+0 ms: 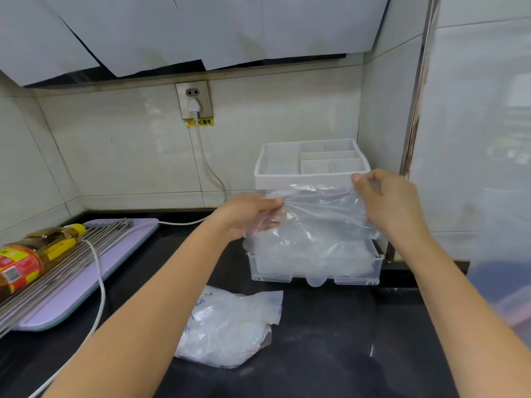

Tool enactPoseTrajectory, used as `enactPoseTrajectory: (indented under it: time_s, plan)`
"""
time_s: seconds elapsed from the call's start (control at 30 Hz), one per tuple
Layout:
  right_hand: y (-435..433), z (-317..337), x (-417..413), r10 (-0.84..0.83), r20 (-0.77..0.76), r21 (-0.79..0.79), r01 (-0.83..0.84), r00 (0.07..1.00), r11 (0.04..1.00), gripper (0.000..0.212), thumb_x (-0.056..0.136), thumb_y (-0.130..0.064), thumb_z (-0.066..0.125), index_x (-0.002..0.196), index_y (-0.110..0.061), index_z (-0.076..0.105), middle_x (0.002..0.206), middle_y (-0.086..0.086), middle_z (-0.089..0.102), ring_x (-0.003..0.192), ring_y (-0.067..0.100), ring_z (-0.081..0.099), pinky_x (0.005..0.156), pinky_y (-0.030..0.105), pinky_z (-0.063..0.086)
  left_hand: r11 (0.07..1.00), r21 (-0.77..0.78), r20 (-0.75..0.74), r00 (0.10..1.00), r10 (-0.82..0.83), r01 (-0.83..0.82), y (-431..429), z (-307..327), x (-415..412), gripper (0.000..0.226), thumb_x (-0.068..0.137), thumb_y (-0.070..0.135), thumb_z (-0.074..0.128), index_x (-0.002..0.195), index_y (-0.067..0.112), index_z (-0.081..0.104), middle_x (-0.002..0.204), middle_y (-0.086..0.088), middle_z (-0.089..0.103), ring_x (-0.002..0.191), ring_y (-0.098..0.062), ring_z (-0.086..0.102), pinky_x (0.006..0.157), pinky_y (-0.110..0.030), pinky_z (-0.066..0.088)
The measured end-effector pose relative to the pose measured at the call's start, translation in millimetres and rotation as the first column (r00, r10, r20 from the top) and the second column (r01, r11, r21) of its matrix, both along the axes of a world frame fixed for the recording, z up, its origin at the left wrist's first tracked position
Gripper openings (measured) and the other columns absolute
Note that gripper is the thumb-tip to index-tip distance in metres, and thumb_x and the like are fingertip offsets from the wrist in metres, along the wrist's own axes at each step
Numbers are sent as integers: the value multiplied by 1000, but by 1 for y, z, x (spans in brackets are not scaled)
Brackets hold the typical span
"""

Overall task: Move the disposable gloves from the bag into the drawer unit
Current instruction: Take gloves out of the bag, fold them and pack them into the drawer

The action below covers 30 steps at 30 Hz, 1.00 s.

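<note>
The left hand [247, 214] and right hand [388, 202] each pinch, fingers curled, an upper corner of thin, clear, crinkled disposable gloves [319, 208] stretched between them. Below is the open transparent drawer [370, 275], heaped with more, of the white plastic drawer unit [304, 179] at the glossy black bench's [330, 354] back right corner. The wrinkled translucent bag [230, 328] lies nearer the front edge.

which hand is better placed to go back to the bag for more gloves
Left hand, probably: the glove bag lies on the counter right beside its forearm. The right hand pinches the disposable glove over the right side of the open drawer, farther from it.
</note>
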State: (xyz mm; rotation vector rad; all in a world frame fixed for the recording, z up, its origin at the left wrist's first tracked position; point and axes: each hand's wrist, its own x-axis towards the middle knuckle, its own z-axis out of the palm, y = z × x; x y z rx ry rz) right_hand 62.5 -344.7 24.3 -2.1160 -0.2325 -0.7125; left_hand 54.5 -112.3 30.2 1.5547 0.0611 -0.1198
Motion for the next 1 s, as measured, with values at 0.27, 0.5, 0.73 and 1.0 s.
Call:
enactPoseTrajectory:
  time_s: [0.27, 0.5, 0.73, 1.0]
  plan:
    - [-10, 0, 4, -77, -228, -313, 2, 971, 950, 29, 79, -16, 74, 104, -3, 66, 100, 12, 67, 86, 26, 59, 70, 29, 41, 653, 733, 185, 980, 78, -190, -24, -12, 14, 22, 90, 22, 64, 72, 11, 63, 69, 1, 67, 52, -5, 50, 47, -15, 40]
    - [-9, -3, 6, -146, -247, -360, 49, 958, 931, 18, 72, -23, 80, 74, -8, 70, 68, 5, 66, 68, 21, 62, 62, 28, 47, 463, 831, 318, 946, 57, -307, -28, -21, 21, 28, 88, 13, 61, 62, 10, 51, 62, -4, 59, 60, -19, 58, 57, -26, 46]
    - [-7, 1, 4, -299, -251, -561, 114, 921, 820, 35, 78, -43, 74, 87, -11, 63, 82, 4, 63, 78, 23, 60, 65, 31, 44, 340, 915, 245, 969, -39, -218, -32, -19, 25, 24, 88, 21, 65, 67, 14, 55, 59, 0, 58, 66, -20, 64, 67, -29, 51]
    - [8, -4, -7, 203, -379, -482, -380, 903, 789, 18, 91, -17, 61, 105, -22, 71, 101, -7, 68, 90, 6, 62, 77, 14, 44, 383, 898, 282, 952, -120, -218, -28, -25, 24, 35, 82, 9, 64, 54, 12, 44, 54, -3, 41, 53, -18, 39, 50, -24, 28]
